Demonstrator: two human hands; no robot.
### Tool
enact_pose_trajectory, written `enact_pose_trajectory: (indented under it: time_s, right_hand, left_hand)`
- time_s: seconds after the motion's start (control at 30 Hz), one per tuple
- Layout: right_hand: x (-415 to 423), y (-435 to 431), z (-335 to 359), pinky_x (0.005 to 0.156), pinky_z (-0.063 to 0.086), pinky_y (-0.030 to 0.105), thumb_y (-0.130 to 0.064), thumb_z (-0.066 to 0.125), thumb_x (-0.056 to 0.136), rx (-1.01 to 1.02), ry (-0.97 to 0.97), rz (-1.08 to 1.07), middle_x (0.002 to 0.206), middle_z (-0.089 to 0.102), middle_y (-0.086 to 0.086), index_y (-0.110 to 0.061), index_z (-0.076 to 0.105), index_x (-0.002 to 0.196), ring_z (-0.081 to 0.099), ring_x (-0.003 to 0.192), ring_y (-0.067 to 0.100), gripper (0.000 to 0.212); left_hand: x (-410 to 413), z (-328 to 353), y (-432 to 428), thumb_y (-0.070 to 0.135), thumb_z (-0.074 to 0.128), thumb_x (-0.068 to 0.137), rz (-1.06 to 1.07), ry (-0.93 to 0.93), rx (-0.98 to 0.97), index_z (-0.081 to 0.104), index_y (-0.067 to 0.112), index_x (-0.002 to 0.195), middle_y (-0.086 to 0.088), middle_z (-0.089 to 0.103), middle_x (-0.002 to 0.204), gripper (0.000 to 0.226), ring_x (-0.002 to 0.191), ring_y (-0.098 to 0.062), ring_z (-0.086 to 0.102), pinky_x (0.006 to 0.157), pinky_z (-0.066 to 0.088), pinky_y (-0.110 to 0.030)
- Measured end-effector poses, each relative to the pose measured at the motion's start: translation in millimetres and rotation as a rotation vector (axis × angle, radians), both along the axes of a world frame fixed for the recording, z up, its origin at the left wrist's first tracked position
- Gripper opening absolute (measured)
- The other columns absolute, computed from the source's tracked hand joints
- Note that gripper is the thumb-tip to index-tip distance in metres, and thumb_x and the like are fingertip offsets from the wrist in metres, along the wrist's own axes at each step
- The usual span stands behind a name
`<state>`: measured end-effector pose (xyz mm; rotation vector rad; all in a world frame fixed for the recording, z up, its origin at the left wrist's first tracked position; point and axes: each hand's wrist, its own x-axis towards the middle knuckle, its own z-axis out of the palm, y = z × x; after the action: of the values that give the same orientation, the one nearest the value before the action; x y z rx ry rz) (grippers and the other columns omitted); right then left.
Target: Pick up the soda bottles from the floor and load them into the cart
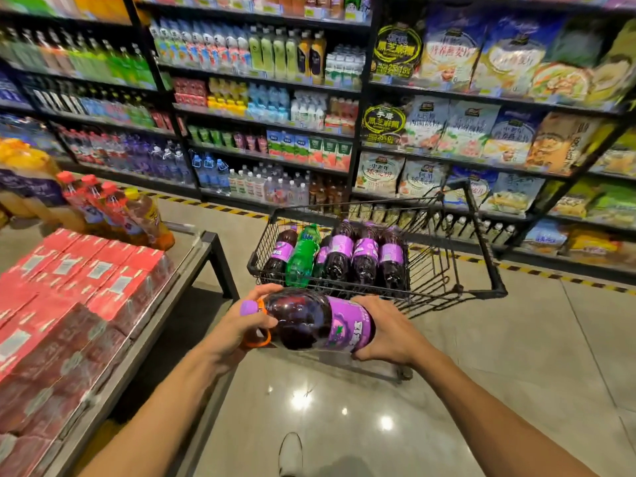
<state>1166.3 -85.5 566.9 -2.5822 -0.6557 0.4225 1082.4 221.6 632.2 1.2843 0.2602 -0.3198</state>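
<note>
I hold a large dark grape soda bottle (309,321) with a purple label and purple cap, lying sideways in front of me. My left hand (241,321) grips its neck end by the orange carry handle. My right hand (385,333) wraps round its base. Just beyond it stands a black wire cart (481,266). Inside the cart lie several purple grape bottles (364,256) and one green soda bottle (303,256), side by side in its left half.
A low display table (192,266) on my left carries red shrink-wrapped packs (86,280) and orange and red-capped bottles (113,211). Stocked shelves (268,132) run behind the cart. Grey tiled floor (481,373) lies to the right, and my shoe (290,454) shows below.
</note>
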Motion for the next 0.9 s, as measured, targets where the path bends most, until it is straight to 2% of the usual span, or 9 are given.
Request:
enact_pose_trajectory:
  time_s: [0.13, 0.23, 0.37, 0.47, 0.57, 0.7, 0.77, 0.83, 0.9]
  right_hand:
    - [51, 26, 7, 0.105, 0.045, 0.044, -0.062, 0.078, 0.055, 0.015, 0.01, -0.012, 0.139, 0.047, -0.006, -0.037, 0.036, 0.151, 0.044, 0.126, 0.018, 0.108]
    - [88, 39, 12, 0.107, 0.045, 0.047, -0.061, 0.08, 0.056, 0.02, 0.02, -0.02, 0.143, 0.045, -0.007, -0.037, 0.035, 0.152, 0.042, 0.13, 0.018, 0.109]
    - [136, 51, 12, 0.107, 0.046, 0.051, -0.063, 0.077, 0.056, -0.011, 0.05, -0.037, 0.145, 0.043, -0.006, -0.037, 0.032, 0.154, 0.04, 0.134, 0.02, 0.111]
    - [173, 55, 8, 0.108, 0.045, 0.052, -0.062, 0.08, 0.058, -0.035, 0.065, -0.039, 0.15, 0.042, -0.003, -0.035, 0.03, 0.156, 0.04, 0.138, 0.022, 0.114]
    - [211, 57, 4, 0.108, 0.046, 0.053, -0.07, 0.076, 0.053, -0.029, 0.076, -0.022, 0.149, 0.044, -0.004, -0.037, 0.03, 0.155, 0.042, 0.136, 0.019, 0.117]
    - [252, 53, -1, 0.106, 0.046, 0.047, -0.067, 0.081, 0.056, 0.0, 0.093, -0.023, 0.144, 0.046, -0.009, -0.039, 0.031, 0.152, 0.044, 0.131, 0.016, 0.112]
    - [274, 50, -2, 0.107, 0.046, 0.047, -0.063, 0.083, 0.058, 0.019, 0.101, -0.029, 0.145, 0.045, -0.009, -0.037, 0.033, 0.153, 0.042, 0.132, 0.014, 0.111]
    - [295, 50, -3, 0.109, 0.046, 0.05, -0.059, 0.086, 0.061, 0.034, 0.109, -0.027, 0.143, 0.045, -0.007, -0.035, 0.033, 0.153, 0.04, 0.131, 0.012, 0.109]
    - [312, 50, -3, 0.11, 0.044, 0.052, -0.054, 0.088, 0.064, 0.033, 0.111, -0.023, 0.142, 0.045, -0.005, -0.033, 0.033, 0.154, 0.039, 0.132, 0.013, 0.107]
  left_hand:
    - [59, 4, 28, 0.019, 0.081, 0.044, -0.015, 0.011, -0.033, 0.07, 0.031, 0.116, -0.014, 0.06, 0.133, 0.074, 0.108, -0.035, 0.068, 0.082, 0.057, -0.05]
    - [99, 6, 40, 0.019, 0.08, 0.045, -0.039, 0.009, -0.034, 0.069, 0.03, 0.118, -0.015, 0.059, 0.135, 0.074, 0.111, -0.04, 0.065, 0.078, 0.059, -0.048]
    - [149, 3, 51, 0.019, 0.081, 0.042, -0.032, 0.033, -0.035, 0.071, 0.03, 0.116, -0.016, 0.064, 0.13, 0.075, 0.108, -0.038, 0.067, 0.094, 0.051, -0.061]
    - [188, -3, 55, 0.019, 0.081, 0.043, -0.021, 0.043, -0.032, 0.07, 0.03, 0.118, -0.017, 0.061, 0.133, 0.076, 0.115, -0.043, 0.063, 0.095, 0.05, -0.065]
    - [221, -10, 54, 0.019, 0.081, 0.044, 0.003, 0.035, -0.031, 0.071, 0.03, 0.116, -0.017, 0.061, 0.134, 0.073, 0.116, -0.042, 0.063, 0.09, 0.053, -0.06]
    - [268, -12, 54, 0.017, 0.082, 0.046, -0.006, 0.066, -0.042, 0.068, 0.026, 0.122, -0.016, 0.064, 0.132, 0.078, 0.12, -0.046, 0.061, 0.101, 0.043, -0.071]
    - [291, -13, 51, 0.017, 0.083, 0.046, -0.018, 0.064, -0.028, 0.068, 0.027, 0.122, -0.016, 0.065, 0.131, 0.078, 0.118, -0.044, 0.063, 0.097, 0.05, -0.064]
    - [313, -15, 49, 0.017, 0.083, 0.045, -0.009, 0.066, -0.04, 0.068, 0.026, 0.122, -0.016, 0.066, 0.129, 0.079, 0.111, -0.039, 0.067, 0.086, 0.06, -0.052]
    - [332, -18, 48, 0.016, 0.082, 0.045, -0.007, 0.061, -0.053, 0.068, 0.024, 0.123, -0.015, 0.068, 0.125, 0.08, 0.106, -0.036, 0.069, 0.086, 0.059, -0.052]
